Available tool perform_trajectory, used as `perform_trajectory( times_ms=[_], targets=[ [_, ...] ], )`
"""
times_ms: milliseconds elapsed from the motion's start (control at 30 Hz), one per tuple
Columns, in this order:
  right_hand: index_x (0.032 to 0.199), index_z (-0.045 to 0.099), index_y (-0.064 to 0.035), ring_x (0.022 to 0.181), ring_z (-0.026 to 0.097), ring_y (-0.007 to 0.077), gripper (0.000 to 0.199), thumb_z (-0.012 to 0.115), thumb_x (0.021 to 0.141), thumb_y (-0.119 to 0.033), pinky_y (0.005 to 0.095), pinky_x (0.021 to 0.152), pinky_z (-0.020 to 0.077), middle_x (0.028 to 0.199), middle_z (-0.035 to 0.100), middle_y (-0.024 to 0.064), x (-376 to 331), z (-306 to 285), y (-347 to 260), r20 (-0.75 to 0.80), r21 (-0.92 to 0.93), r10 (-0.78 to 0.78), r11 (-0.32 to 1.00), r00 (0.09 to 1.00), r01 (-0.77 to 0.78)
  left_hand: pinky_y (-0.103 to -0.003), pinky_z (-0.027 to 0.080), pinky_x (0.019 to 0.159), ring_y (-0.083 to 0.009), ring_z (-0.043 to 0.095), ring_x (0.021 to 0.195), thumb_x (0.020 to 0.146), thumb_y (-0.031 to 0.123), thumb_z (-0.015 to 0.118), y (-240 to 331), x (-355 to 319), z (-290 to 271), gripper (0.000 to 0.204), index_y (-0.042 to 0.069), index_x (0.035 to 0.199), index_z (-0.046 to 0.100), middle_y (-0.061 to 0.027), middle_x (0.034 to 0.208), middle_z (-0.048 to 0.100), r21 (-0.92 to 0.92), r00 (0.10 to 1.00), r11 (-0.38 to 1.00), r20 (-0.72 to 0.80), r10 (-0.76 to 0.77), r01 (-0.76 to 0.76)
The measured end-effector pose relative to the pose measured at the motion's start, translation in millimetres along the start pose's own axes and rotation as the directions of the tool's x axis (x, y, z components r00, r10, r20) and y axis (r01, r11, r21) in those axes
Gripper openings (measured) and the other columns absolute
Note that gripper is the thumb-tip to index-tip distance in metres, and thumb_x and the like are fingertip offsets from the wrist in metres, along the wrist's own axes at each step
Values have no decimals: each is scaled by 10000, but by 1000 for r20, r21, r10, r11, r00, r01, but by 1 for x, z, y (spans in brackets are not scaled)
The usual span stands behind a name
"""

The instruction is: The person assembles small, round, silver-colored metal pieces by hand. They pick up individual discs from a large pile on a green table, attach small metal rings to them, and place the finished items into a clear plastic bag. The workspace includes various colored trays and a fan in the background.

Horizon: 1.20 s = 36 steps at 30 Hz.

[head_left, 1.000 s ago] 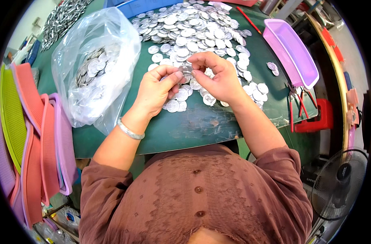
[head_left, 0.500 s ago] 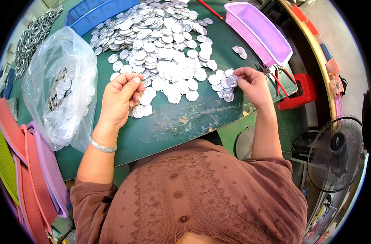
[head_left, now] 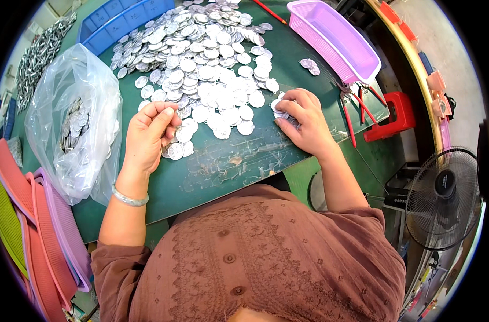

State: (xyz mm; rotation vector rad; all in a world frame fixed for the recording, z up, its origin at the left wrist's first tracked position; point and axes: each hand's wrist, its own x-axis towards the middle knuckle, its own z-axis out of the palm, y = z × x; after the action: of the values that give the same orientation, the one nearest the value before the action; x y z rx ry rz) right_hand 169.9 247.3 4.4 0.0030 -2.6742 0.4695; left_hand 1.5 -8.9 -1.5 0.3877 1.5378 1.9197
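A big heap of round silver medals (head_left: 201, 59), each with a small loop at its rim, spreads over the green table. My right hand (head_left: 307, 122) lies over a small cluster at the heap's right, fingers curled round some medals (head_left: 278, 107) and mostly covering them. My left hand (head_left: 146, 133) is closed, thumb pressed to the curled fingers, just above a few medals (head_left: 179, 146) at the heap's near left edge. Whatever its fingertips hold is hidden.
A clear plastic bag (head_left: 97, 169) with medals stands left, beside stacked coloured baskets (head_left: 54, 231). At the back are a blue bin (head_left: 123, 24) and a pile of metal parts (head_left: 40, 64). Right hold a purple basket (head_left: 335, 40), red-handled pliers (head_left: 349, 115) and a fan (head_left: 443, 198).
My right hand has moved left and down onto the small cluster, its fingers now curled over the medals. My left hand stays closed; the view has shifted slightly.
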Motion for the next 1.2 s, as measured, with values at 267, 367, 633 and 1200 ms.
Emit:
perform_trajectory(
  times_ms=[267,367,633,1200],
  targets=[
    [852,573,-85,917,477,262,221,649,649,-126,375,845,330,896,521,63,-13,-13,3,-11,-27,40,999,999,-40,-138,320,437,-24,446,530,853,105,513,2,0,0,136,17,939,570,-19,708,566,1,1000,1000,3,0,0],
    [848,572,-75,905,479,260,216,647,653,-128,367,835,331,894,524,64,-10,-17,-1,-20,-47,30,998,999,-31,-143,310,437,-37,453,542,860,108,500,2,-1,0,134,23,941,562,-22,719,559,-2,1000,1000,13,-9,9],
    [867,583,-62,875,478,264,207,639,693,-158,373,809,339,874,539,76,21,5,-25,54,6,-7,1000,998,7,-135,326,434,-19,447,526,849,104,523,3,-2,2,128,23,932,576,-12,706,570,-30,1000,1000,22,-9,9],
    [858,609,-27,742,512,293,179,622,712,-129,349,680,411,750,538,96,31,22,-34,92,72,13,997,996,-19,-128,304,422,-31,454,536,856,117,506,7,-8,14,139,24,939,566,-16,716,562,3,995,996,56,-87,87]
  ],
)
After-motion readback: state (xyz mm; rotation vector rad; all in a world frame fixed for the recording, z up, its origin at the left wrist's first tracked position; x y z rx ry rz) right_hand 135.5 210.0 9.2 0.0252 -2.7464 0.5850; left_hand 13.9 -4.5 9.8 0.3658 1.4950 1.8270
